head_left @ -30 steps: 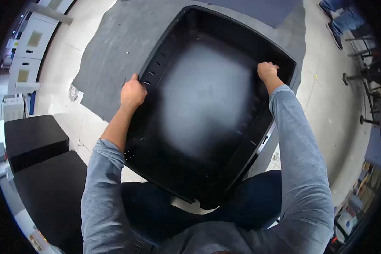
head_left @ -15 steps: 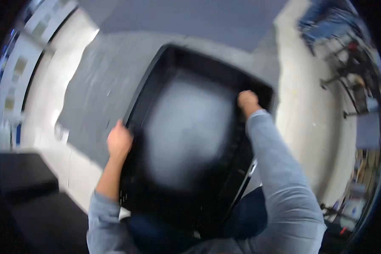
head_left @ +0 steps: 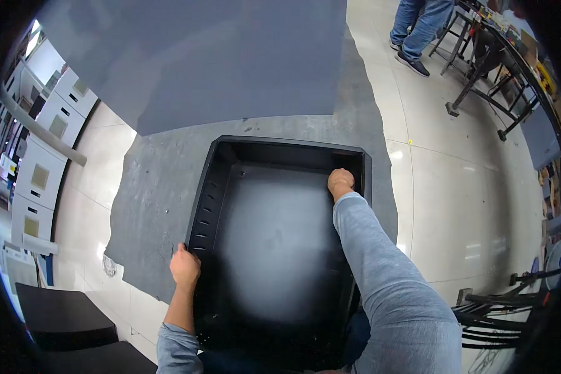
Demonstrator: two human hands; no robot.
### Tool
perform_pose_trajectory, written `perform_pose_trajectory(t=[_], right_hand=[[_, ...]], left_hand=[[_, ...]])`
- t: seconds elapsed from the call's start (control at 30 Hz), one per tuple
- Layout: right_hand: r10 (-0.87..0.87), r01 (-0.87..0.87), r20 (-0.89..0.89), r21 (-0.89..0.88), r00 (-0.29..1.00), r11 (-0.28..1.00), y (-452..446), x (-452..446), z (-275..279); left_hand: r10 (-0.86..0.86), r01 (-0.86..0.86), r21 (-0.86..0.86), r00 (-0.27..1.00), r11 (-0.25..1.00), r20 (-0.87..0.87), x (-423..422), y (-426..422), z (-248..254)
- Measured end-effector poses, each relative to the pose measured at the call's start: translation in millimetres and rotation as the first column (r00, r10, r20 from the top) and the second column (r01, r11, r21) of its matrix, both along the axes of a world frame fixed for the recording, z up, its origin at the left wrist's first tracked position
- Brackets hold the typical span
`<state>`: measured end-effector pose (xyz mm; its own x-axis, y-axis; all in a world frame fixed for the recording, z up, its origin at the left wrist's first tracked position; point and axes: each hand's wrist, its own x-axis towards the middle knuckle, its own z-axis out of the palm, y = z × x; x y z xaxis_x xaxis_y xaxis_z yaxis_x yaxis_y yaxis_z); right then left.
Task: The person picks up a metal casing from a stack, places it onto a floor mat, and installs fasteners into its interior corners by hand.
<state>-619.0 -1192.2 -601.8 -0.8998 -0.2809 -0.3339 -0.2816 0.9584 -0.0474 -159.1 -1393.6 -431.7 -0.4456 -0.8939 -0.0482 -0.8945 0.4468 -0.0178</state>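
A large black open-topped metal case [head_left: 280,144] stands in front of me, its pale sheen showing on the inside floor. Slots run along its left inner wall. My left hand [head_left: 185,266] is closed around the left rim, about halfway down. My right hand [head_left: 341,182] is closed on the case at the inside of its right wall, near the far right corner. Its fingertips are hidden, and my forearm crosses over the right rim. The near end of the case lies in dark shadow close to my legs.
A grey mat [head_left: 149,199] lies under the case, with a tall grey panel [head_left: 230,62] beyond it. Black boxes [head_left: 65,311] stand at lower left, white cabinets [head_left: 40,177] at left. At upper right are a person's legs [head_left: 421,28] and a black-framed workbench [head_left: 505,103]. Black tubes [head_left: 495,318] protrude at lower right.
The view has shifted and sharpened. The case appears lower in view and more squarely aligned with me. Both hands keep about the same places on it.
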Motion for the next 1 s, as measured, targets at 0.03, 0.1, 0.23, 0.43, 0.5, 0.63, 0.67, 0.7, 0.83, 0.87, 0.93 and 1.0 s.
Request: perform_pose_trajectory(t=[0.03, 0.1, 0.23, 0.43, 0.5, 0.63, 0.67, 0.7, 0.83, 0.87, 0.93, 1.0], right_hand=[[0.001, -0.001, -0.012, 0.021, 1.000, 1.000, -5.9, -9.1, -20.7], [0.039, -0.039, -0.010, 0.053, 0.999, 0.998, -10.7, -9.6, -27.7], [-0.007, 0.008, -0.039, 0.009, 0.999, 1.000, -1.8, -31.6, -78.4], [-0.226, 0.214, -0.038, -0.200, 0.973, 0.956, 17.0, -15.5, -53.1], [-0.374, 0.344, -0.027, -0.336, 0.927, 0.877, 18.4, 4.2, -27.8], [-0.309, 0.271, -0.055, -0.354, 0.949, 0.895, 17.8, 33.8, 11.3], [-0.226, 0.194, -0.075, -0.303, 0.971, 0.933, 18.8, 39.6, 24.3], [-0.141, 0.115, -0.086, -0.253, 0.986, 0.961, 19.7, 41.8, 30.2], [-0.063, 0.047, -0.092, -0.168, 0.994, 0.985, 17.1, 41.5, 38.8], [-0.069, 0.054, -0.089, -0.156, 0.994, 0.986, 16.3, 39.2, 39.0], [-0.065, 0.051, -0.101, -0.130, 0.993, 0.990, 16.3, 37.4, 38.3], [-0.046, 0.034, -0.104, -0.115, 0.993, 0.993, 12.8, 37.6, 33.1]], left_hand=[[0.005, -0.005, -0.008, 1.000, 1.000, 0.002, -0.2, -1.4, -0.7], [0.019, -0.019, 0.000, 1.000, 1.000, 0.018, 0.5, -3.3, -0.6], [-0.003, 0.003, 0.012, 1.000, 1.000, -0.012, -0.7, -0.9, 4.2], [0.024, -0.023, 0.040, 0.999, 0.999, -0.024, 0.9, -2.4, 4.0], [0.039, -0.037, 0.081, 0.999, 0.996, -0.026, 0.2, -1.9, 12.0], [0.026, -0.021, 0.095, 0.998, 0.995, -0.052, 1.9, -2.2, 9.9], [0.027, -0.021, 0.097, 0.998, 0.995, -0.055, 3.2, -3.3, 9.5], [0.027, -0.021, 0.097, 0.998, 0.995, -0.057, 4.4, -3.4, 8.0], [0.013, -0.009, 0.078, 0.999, 0.997, -0.053, 8.1, -4.6, 0.9], [0.013, -0.009, 0.074, 0.999, 0.997, -0.052, 7.1, -5.6, -0.8], [0.033, -0.029, 0.094, 0.998, 0.995, -0.044, 1.9, -1.6, 7.3], [0.032, -0.028, 0.082, 0.999, 0.996, -0.045, 2.0, -0.3, 10.0]])
